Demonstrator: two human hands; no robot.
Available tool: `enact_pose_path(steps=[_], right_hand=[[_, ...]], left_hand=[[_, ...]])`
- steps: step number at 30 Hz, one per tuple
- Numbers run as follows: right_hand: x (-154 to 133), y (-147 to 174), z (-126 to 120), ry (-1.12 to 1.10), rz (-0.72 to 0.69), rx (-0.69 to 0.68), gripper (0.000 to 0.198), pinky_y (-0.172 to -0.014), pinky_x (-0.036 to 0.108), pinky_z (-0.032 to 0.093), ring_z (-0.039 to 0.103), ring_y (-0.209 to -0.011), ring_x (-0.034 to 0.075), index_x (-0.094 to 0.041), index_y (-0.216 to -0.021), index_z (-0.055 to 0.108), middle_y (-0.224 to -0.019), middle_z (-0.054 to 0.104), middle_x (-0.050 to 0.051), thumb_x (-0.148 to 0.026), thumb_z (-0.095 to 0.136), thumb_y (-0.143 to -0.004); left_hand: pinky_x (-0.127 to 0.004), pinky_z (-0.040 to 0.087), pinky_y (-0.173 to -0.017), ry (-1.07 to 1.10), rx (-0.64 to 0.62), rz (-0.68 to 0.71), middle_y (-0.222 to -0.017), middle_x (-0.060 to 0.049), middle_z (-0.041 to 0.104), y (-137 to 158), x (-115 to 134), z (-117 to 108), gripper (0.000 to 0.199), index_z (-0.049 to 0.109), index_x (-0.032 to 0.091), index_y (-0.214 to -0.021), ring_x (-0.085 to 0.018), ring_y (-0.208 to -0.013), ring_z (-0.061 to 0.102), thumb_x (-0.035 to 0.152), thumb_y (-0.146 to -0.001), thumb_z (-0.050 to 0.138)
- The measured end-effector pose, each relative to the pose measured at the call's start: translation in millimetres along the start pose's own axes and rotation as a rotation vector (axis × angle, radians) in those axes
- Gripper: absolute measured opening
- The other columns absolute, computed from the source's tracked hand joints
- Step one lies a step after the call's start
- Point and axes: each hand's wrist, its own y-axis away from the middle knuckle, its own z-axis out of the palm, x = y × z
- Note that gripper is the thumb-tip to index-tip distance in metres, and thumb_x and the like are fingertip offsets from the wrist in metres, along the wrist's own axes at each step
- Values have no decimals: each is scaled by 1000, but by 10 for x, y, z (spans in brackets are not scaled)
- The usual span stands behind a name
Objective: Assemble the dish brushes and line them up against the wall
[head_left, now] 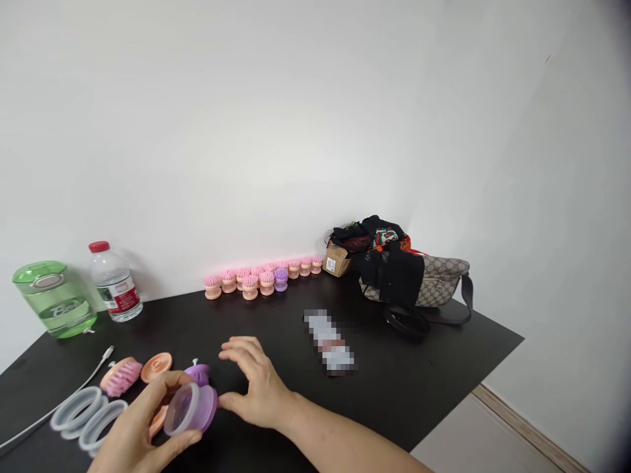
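In my left hand [142,427] I grip a translucent ring [180,410] by its rim, with a round purple cap [206,408] against its right side. My right hand [256,384] is open just to the right, its fingers spread; the thumb tip is at the cap's edge, and whether it touches I cannot tell. Behind the ring sits a purple bristled brush piece [198,374] with a small stem. Nearby lie an orange disc [156,366] and a pink-bristled orange brush piece [123,376]. Several translucent rings [79,408] lie left of my left hand, which partly hides another orange piece.
Along the wall stand several pink and orange scalp brushes [250,287] and a purple one [280,280]. At left are a green bottle [56,302], a water bottle [116,282] and a white cable [73,397]. A blurred-out rectangle [329,341], box [336,258] and patterned bag [441,279] are rightward.
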Motion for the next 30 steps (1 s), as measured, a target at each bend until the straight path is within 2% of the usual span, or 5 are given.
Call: enact_pose_path(steps=[3,6,10,22,30], right_hand=[[12,5,61,0,-227,-44,59,-105,43,47,60,-118,27,-18,-118,59,-111,71,12,-49,82,-73],[21,18,136,23,-281,-105,73,-103,43,49,62,-117,29,-15,-124,54,-108,73,14,-62,77,-73],[29,31,162,32,-324,-49,67,-99,39,51,64,-110,25,-10,-121,59,-100,74,15,-64,67,-82],[-38,32,125,9,-253,-70,59,-98,39,51,63,-107,24,-14,-120,59,-107,73,14,-57,72,-82],[-40,26,109,19,-216,-105,53,-98,42,49,61,-111,26,-21,-114,58,-105,71,11,-54,78,-77]], left_hand=[[-22,62,-67,94,14,-72,-102,-4,75,41,-66,42,45,65,27,-102,-22,-83,76,52,-68,80],[-23,62,-68,123,-21,-98,-104,-4,74,60,-102,70,47,63,28,-106,-23,-84,75,49,-68,81],[-22,61,-73,95,-93,-18,-105,-3,73,43,-81,83,46,64,30,-109,-23,-90,74,44,-69,82],[-17,59,-54,47,-156,-86,-79,2,74,-50,121,33,36,67,25,-92,-17,-60,72,47,-67,81],[-15,54,-51,20,-208,-142,-71,5,70,2,9,78,28,64,24,-87,-13,-56,68,35,-66,79]])
